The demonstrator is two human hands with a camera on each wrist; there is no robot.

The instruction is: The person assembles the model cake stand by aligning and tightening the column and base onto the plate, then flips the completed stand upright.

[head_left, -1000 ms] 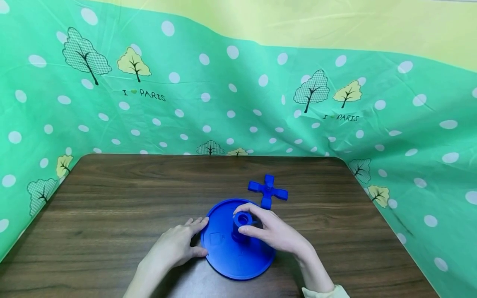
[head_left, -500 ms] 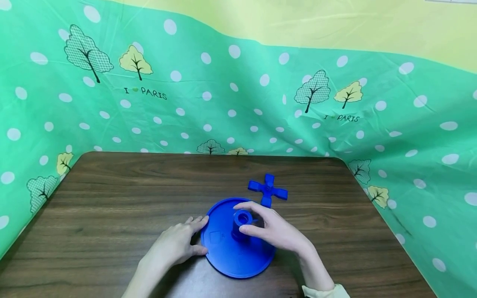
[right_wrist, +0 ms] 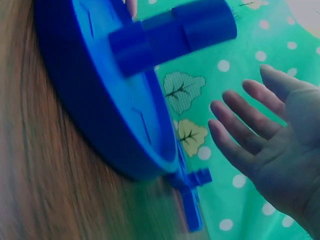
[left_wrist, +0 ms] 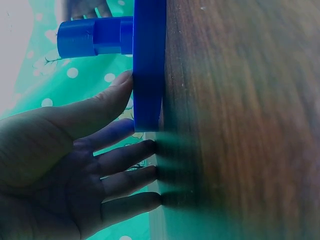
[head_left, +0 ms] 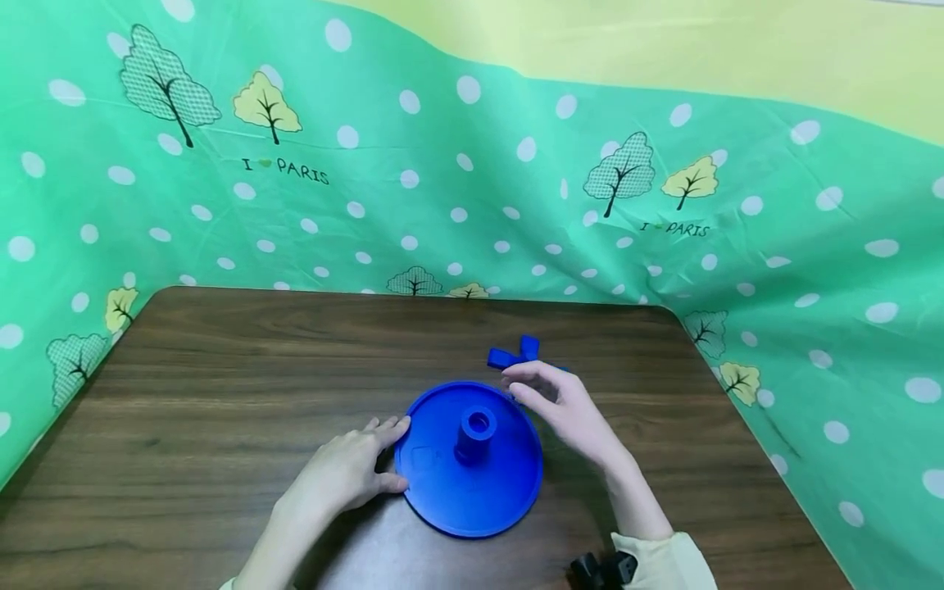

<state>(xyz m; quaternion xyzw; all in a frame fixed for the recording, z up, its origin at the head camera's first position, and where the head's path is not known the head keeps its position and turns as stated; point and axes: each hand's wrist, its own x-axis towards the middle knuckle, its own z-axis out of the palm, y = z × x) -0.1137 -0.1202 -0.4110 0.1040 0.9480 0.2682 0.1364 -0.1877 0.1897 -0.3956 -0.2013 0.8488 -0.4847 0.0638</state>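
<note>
A round blue disc with a raised rim lies on the table, and a hollow blue post stands upright at its middle. My left hand rests at the disc's left edge, thumb and index fingertip at the rim; in the left wrist view the other fingers stretch down to the tabletop. Beyond the disc lies a blue cross-shaped piece, partly hidden behind my right hand. That hand holds nothing, its fingers loosely bent. In the right wrist view a short peg sticks up from the cross piece.
The dark wood-grain table reaches back to a green dotted cloth hung behind and at both sides. A black device sits by my right sleeve.
My right hand has left the post and moved away to the right, over the cross-shaped piece. My left hand stays at the disc's rim. The head view has tilted slightly.
</note>
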